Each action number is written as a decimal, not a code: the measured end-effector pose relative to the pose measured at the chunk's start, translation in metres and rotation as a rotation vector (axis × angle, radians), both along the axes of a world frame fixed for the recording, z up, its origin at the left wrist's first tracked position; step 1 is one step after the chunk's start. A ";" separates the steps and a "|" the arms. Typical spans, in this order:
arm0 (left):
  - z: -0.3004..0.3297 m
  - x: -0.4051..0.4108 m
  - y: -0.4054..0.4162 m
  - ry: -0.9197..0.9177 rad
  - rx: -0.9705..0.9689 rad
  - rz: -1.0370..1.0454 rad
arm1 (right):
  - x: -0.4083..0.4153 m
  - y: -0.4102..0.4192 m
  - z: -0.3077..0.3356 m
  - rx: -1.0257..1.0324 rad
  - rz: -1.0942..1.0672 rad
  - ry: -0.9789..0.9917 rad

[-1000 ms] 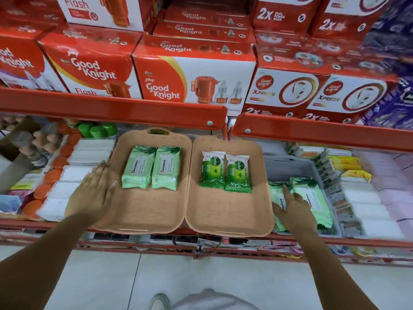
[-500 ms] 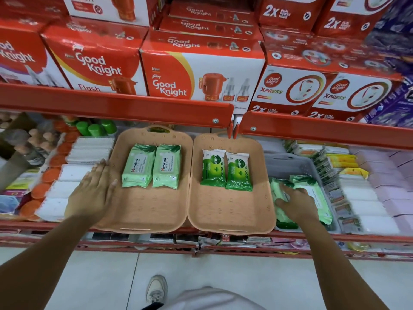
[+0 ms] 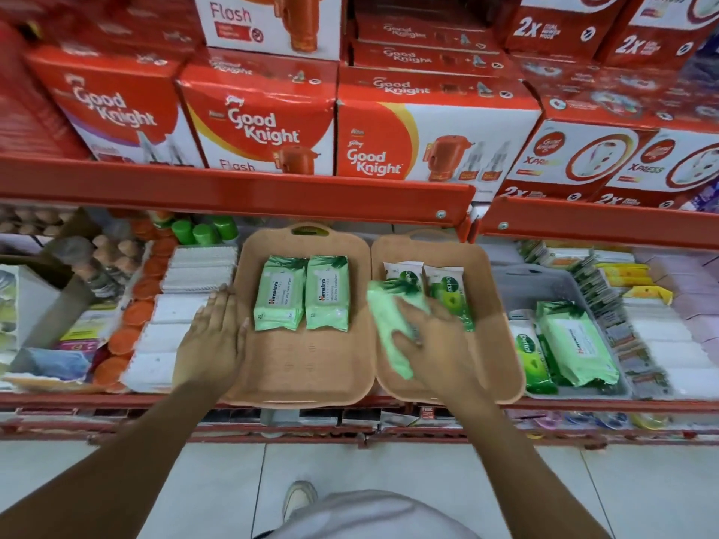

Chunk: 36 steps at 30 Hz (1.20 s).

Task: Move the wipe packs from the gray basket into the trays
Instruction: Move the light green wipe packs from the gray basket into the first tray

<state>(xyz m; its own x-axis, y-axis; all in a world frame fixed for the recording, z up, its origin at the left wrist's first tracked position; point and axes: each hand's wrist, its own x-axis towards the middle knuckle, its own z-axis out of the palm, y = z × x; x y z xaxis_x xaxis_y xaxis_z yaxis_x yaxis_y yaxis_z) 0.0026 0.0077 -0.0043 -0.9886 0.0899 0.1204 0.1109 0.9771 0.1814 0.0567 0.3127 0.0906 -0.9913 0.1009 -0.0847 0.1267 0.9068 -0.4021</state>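
Observation:
Two tan trays sit side by side on the lower shelf. The left tray (image 3: 311, 367) holds two light green Himalaya wipe packs (image 3: 301, 292). The right tray (image 3: 494, 344) holds two green Dettol packs (image 3: 447, 291). My right hand (image 3: 435, 336) is shut on a light green wipe pack (image 3: 385, 324), held blurred above the right tray's left half. My left hand (image 3: 214, 340) rests flat on the left tray's left rim, fingers apart. The gray basket (image 3: 544, 278), right of the trays, contains a Dettol pack (image 3: 531, 357) and a light green Himalaya pack (image 3: 576, 344).
An orange shelf beam (image 3: 233, 188) runs above the trays, with red Good Knight boxes (image 3: 264, 130) stacked on it. White packs (image 3: 186, 305) and orange lids lie left of the trays; small packets (image 3: 661, 336) crowd the shelf right of the basket. Tiled floor lies below.
My right hand has closed on a light green pack in the gray basket, lifted it out and carried it left over the right tray. My left hand has stayed on the left tray.

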 end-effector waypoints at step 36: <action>-0.009 -0.003 -0.008 0.035 0.012 -0.018 | 0.001 0.197 -0.072 0.235 -0.499 -0.059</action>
<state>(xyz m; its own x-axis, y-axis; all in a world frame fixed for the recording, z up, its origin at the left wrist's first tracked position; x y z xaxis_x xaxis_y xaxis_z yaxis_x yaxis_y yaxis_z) -0.0004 -0.0007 -0.0132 -0.9821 0.1056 0.1562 0.1346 0.9727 0.1889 0.0577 0.5098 0.0190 -0.8126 0.5801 -0.0569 0.5801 0.7954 -0.1754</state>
